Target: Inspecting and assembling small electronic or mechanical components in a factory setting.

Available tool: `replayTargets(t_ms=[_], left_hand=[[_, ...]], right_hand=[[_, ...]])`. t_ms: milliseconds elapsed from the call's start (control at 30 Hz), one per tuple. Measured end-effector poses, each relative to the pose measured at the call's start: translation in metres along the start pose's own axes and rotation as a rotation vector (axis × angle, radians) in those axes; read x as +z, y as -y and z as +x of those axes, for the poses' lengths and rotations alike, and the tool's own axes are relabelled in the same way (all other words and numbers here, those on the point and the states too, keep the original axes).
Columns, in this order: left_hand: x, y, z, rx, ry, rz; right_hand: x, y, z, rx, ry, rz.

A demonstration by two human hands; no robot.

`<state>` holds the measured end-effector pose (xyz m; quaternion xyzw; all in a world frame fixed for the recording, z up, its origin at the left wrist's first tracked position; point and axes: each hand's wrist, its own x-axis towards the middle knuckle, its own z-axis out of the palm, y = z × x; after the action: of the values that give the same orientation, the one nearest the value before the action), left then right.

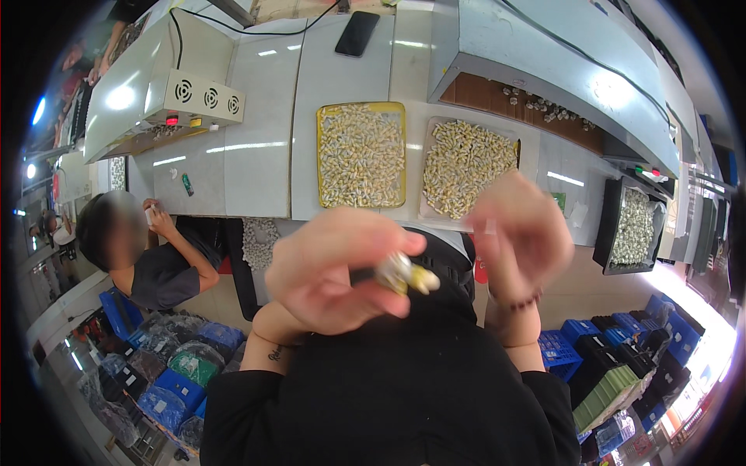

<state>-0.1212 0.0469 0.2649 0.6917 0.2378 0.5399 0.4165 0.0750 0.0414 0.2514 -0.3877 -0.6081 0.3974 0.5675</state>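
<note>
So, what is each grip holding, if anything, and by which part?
Left grip: at least one small silver-yellow piece, apparently by the silver end. Right grip: blurred, cannot tell.

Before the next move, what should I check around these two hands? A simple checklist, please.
1. Left hand has a grip: ok, a small silver-and-yellow item sits between thumb and fingers.
2. Right hand holds something: cannot tell, it is blurred.
3. Hands apart: ok, a gap shows between them.
4. Pale tray fully visible: not ok, the right hand hides its lower right corner.
5. Yellow tray stocked: ok, small parts cover it.
6. Phone away from both trays: ok, beyond them.
</note>
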Motion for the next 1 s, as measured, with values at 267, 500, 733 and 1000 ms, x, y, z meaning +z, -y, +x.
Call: replayTargets(t_ms=[267,500,733,1000], left_hand=[[-0.017,0.022,-0.029,-0.526,-0.31,-0.44],[-0.022,0.034,-0.04,-0.634,-0.316,-0.715],[-0.02,0.034,-0.036,-0.68,-0.279,-0.858],[-0.017,0.024,-0.027,-0.689,-0.271,-0.866]], right_hand=[[0.026,-0.216,-0.051,0.427,0.569,-0.82],[0.049,-0.264,-0.082,0.425,0.624,-0.969],[0.058,-0.279,-0.087,0.195,0.537,-0.834],[0.064,-0.24,-0.059,0.427,0.257,-0.492]])
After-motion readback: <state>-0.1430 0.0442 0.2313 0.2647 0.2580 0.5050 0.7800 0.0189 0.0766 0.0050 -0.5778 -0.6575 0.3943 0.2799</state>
